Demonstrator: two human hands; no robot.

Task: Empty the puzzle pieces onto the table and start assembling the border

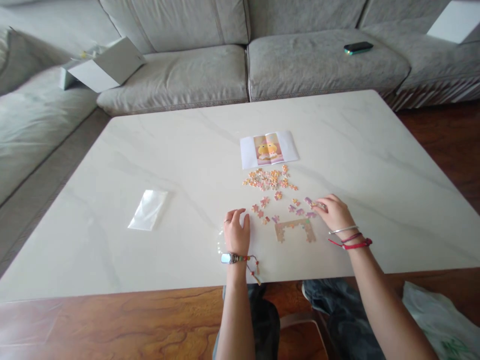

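My right hand (335, 212) pinches a small jigsaw puzzle piece (320, 205) between thumb and fingertips, just above the table. Below it and to its left lies a partly joined puzzle section (295, 227), shaped like an upside-down U. Loose purple puzzle pieces (299, 212) are close by. My left hand (237, 231) rests on the tabletop with fingers bent and thumb apart, holding nothing that I can see. Pink loose pieces (260, 213) lie to its right. Farther back is a pile of mixed pieces (265, 179).
A folded reference picture (267, 149) with two yellow figures lies behind the pile. On the left of the white marble-look table (180, 150) is a clear plastic bag (148, 210). A grey sofa (210, 70) stands beyond, with a phone (358, 47) and white boxes (107, 65).
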